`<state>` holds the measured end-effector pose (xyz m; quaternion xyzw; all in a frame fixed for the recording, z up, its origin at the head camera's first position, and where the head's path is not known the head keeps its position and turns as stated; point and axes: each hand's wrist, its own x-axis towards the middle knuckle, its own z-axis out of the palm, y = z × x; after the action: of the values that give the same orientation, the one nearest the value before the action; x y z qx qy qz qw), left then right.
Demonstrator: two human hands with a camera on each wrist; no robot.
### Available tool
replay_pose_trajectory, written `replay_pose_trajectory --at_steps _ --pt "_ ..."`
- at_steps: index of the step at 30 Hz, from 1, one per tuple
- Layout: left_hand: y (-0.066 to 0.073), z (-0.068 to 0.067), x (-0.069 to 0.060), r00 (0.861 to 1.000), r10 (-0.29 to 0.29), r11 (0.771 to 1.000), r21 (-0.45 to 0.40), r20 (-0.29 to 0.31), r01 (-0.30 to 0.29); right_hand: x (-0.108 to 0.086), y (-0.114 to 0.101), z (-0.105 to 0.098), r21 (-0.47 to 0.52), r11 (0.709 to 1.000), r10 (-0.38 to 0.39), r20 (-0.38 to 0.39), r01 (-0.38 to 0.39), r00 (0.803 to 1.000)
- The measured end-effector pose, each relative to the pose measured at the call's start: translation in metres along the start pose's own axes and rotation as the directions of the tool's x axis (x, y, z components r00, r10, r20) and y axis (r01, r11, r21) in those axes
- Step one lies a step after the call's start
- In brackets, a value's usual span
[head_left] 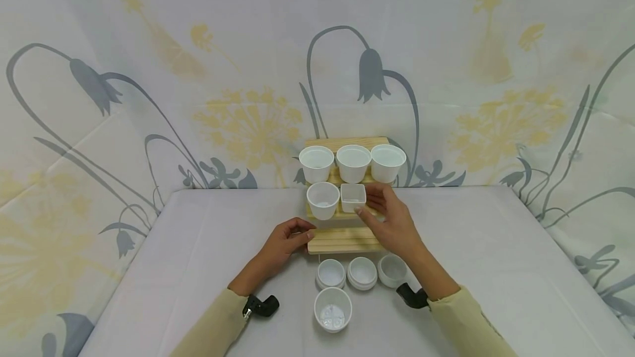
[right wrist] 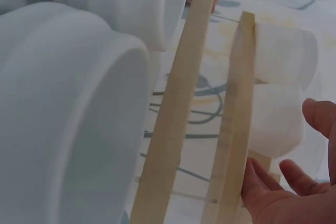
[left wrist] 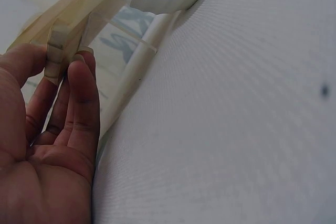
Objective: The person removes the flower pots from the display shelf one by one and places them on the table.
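White cloth (head_left: pixel 421 10) w/ grey & yellow flowers hangs behind the white table (head_left: pixel 218 219). At centre of frame, the right hand (head_left: pixel 394 225) has thumb and fingers apart around the right side of a square cup (head_left: pixel 353 197) on a shelf of the wooden stand (head_left: pixel 344 241); whether they pinch it or only touch, I can't tell. Lower left of it, the left hand (head_left: pixel 288 238) pinches the stand's lowest shelf at its left end. Imo, a leftward push could tip the round cup (head_left: pixel 323 203), bc it is v. close beside; a pull by the left hand could shake everything. Three tall cups (head_left: pixel 354 164) are in the row above. Nr bottom centre: three small bowls (head_left: pixel 362 273) & one larger cup (head_left: pixel 333 313), w/ no contents I can make out.
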<state>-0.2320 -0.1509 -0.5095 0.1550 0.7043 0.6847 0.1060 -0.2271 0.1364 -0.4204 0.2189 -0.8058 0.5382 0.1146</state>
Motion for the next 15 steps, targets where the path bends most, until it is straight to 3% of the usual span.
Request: replay_pose_trajectory --at_steps 5,15 --pt "0.0014 -0.0002 -0.0005 1.0 0.005 1.0 -0.001 0.006 -0.005 0.0002 0.004 0.0032 0.042 0.999 -0.026 -0.01 0.026 1.0" --pt "0.0031 0.0004 -0.0006 1.0 0.005 1.0 0.0 0.009 -0.005 0.0018 0.0038 0.0056 0.005 1.0 -0.01 -0.016 0.01 1.0"
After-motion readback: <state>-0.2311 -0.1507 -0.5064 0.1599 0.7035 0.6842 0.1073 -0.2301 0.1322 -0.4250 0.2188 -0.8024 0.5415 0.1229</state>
